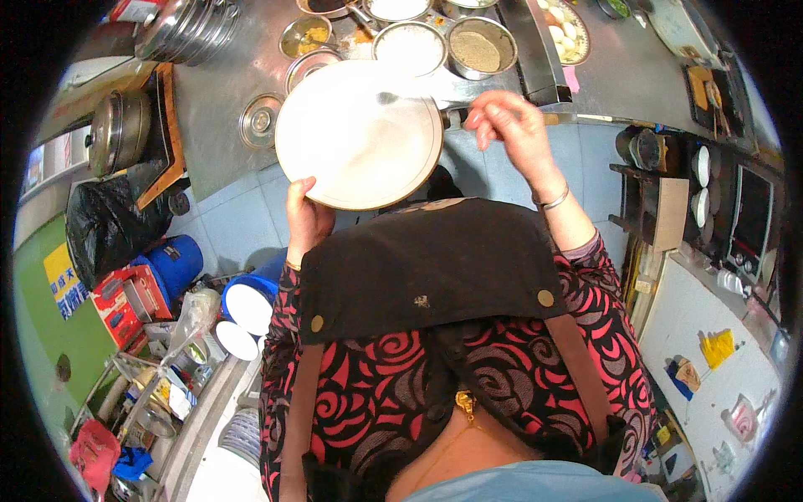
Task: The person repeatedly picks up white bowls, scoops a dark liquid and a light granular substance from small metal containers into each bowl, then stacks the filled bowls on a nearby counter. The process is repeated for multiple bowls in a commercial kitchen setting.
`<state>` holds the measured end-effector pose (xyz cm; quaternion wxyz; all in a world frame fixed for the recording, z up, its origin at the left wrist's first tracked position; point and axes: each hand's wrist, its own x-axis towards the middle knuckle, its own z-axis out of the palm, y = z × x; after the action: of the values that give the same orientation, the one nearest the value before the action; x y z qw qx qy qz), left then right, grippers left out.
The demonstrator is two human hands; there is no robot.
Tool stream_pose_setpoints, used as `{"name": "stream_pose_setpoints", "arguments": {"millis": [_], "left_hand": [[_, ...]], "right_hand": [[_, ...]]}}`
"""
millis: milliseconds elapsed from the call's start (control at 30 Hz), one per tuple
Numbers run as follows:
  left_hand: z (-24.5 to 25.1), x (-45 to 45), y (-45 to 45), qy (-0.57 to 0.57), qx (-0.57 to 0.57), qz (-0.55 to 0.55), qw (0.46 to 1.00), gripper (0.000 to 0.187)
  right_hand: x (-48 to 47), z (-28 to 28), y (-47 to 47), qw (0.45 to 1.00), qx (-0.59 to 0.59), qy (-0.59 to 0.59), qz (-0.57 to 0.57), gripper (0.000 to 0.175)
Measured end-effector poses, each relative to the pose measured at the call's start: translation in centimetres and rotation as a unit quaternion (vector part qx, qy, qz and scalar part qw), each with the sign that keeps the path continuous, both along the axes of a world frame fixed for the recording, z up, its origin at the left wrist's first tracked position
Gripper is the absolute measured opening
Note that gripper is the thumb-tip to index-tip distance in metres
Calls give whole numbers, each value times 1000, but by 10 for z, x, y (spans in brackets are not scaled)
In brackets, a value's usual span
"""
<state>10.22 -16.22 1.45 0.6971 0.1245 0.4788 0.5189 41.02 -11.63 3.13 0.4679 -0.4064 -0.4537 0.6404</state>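
Note:
My left hand holds a large round white plate by its near left rim, with the thumb on top. The plate hangs over the counter's front edge. My right hand is raised just right of the plate, fingers bent, near a dark handle by the plate's right rim; whether the fingers touch anything cannot be told. Beyond the plate stand metal bowls, one with white granules, one with a greyish-brown powder and one with a yellow food. A round metal lid lies left of the plate.
The steel counter runs across the front. Stacked metal pots and a lidded pot are at left. A tray of eggs stands at right behind a metal ledge. Shelves with bowls are at far right; blue buckets stand lower left.

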Motion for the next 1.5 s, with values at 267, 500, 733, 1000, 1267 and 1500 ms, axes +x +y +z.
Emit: {"name": "stream_pose_setpoints", "arguments": {"millis": [267,500,733,1000,1267,1500], "left_hand": [[-2,10,3,-17,14,-26,999,65],[-3,12,3,-3,21,0,1000,66],[-4,12,4,-20,27,-3,999,66],[-4,13,8,-25,33,-14,999,64],[4,24,22,18,53,-38,998,68],[11,27,29,-28,43,-52,997,62]], "right_hand": [[43,-27,53,960,3,-140,-244,18],[34,-43,63,956,20,-174,-234,20],[37,-38,60,961,6,-142,-239,20],[42,-31,53,960,-10,-99,-260,18],[46,0,33,972,-17,-23,-235,17],[42,18,40,993,43,-6,-110,18]]}}
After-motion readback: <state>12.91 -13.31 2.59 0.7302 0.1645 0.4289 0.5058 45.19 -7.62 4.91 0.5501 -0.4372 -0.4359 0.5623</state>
